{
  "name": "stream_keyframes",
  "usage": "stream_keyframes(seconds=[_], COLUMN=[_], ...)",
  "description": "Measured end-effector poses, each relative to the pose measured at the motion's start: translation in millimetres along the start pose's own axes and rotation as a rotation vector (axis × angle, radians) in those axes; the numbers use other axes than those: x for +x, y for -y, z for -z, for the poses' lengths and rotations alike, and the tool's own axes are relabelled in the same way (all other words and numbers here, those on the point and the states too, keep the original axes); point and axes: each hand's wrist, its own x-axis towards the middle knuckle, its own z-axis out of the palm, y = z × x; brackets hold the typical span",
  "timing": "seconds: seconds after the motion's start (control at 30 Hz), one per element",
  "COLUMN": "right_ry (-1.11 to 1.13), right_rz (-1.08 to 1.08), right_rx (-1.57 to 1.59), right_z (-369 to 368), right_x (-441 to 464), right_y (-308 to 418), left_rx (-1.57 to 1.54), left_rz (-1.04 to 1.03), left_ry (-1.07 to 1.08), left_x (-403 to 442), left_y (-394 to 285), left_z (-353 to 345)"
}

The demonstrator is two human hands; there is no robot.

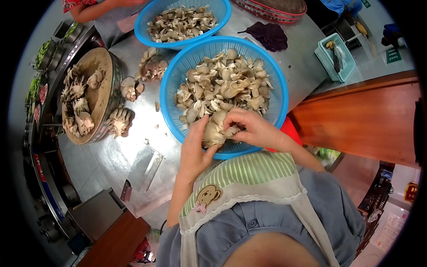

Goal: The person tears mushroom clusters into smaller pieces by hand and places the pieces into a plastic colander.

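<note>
Over the near rim of a blue plastic basket (167, 116), my left hand (195, 144) holds a cluster of oyster mushrooms (215, 131) between thumb and fingers. My right hand (249, 127) pinches a mushroom piece (231, 131) at the right side of that cluster. Behind my hands, many loose oyster mushrooms (227, 82) fill the basket. Part of the held cluster is hidden by my fingers.
A second blue basket (138, 24) of mushrooms stands behind. At left are a round wooden board (95, 107) with mushroom clusters, more clusters (118, 121) beside it, and a cleaver (141, 171). A dark cloth (269, 36) and a teal basket (327, 66) lie right; another person's arm (91, 12) shows top left.
</note>
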Motion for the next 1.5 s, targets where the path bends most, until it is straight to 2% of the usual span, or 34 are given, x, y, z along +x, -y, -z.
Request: stream_keyframes(seconds=[0.13,0.2,0.27,0.33,0.37,0.4,0.47,0.53,0.7,0.8,0.9,0.97,1.0,1.07,1.1,1.17,1.23,1.3,1.37,1.5], right_ry=[-0.018,-0.008,0.000,-0.166,-0.180,-0.190,-0.244,-0.248,-0.264,-0.192,-0.298,-0.221,-0.221,-0.121,-0.120,-0.124,-0.115,-0.108,-0.235,-0.352], right_rz=[-0.028,-0.066,-0.105,0.076,0.054,0.052,0.016,0.045,0.173,0.117,0.059,0.074,0.073,-0.094,-0.093,0.032,0.019,0.007,0.048,0.080], right_rx=[0.021,0.053,0.084,-0.270,-0.307,-0.309,-0.111,-0.161,-0.189,-0.130,0.017,-0.258,-0.258,-0.004,-0.005,-0.062,-0.074,-0.083,-0.269,-0.393], right_z=[0.4,5.9,10.3,16.8,18.1,17.3,11.9,3.4,-6.4,-6.8,-12.1,-8.0,-6.4,-0.5,1.4,5.4,10.6,17.6,24.1,14.3], right_x=[-14.3,-25.1,-28.9,-26.6,-24.6,-21.6,-11.1,3.3,16.2,17.5,19.4,18.4,17.4,17.1,14.6,6.6,-3.9,-11.5,-15.2,-2.6], right_y=[1.8,1.2,2.5,3.8,2.1,1.7,1.6,-9.7,-12.3,-7.5,-1.1,-6.2,-5.5,-0.8,2.8,12.4,19.8,18.0,10.3,3.9], left_rx=[0.033,-0.089,-0.134,-0.031,-0.030,-0.029,-0.028,0.003,-0.019,-0.018,-0.003,0.015,0.035,0.054,0.045,0.037,0.023,0.009,-0.005,0.011], left_rz=[-0.062,0.048,0.071,-0.064,-0.071,-0.099,-0.130,-0.202,-0.190,-0.163,-0.174,-0.190,-0.192,-0.199,-0.138,-0.076,-0.078,-0.070,-0.069,-0.144], left_ry=[-0.051,-0.188,-0.188,-0.146,-0.140,-0.121,-0.099,-0.062,-0.086,-0.105,-0.082,-0.058,-0.052,-0.051,-0.097,-0.147,-0.233,-0.224,-0.212,-0.180], left_x=[-2.0,-2.5,-1.9,-1.7,-1.0,-1.0,0.6,2.8,0.4,-3.0,-2.7,-3.3,-4.3,-3.9,-5.5,-5.0,-2.0,-1.5,0.1,-4.3], left_y=[7.6,12.4,12.1,14.4,13.5,12.1,10.2,9.1,12.5,14.7,16.3,17.1,17.9,18.0,17.1,16.7,17.8,16.6,17.2,19.9], left_z=[-3.0,-5.5,-0.7,1.9,2.3,2.5,1.9,0.3,-0.9,-1.7,-2.2,-2.2,-2.3,-2.7,-3.8,-5.1,-5.9,-3.7,-1.4,-0.7])
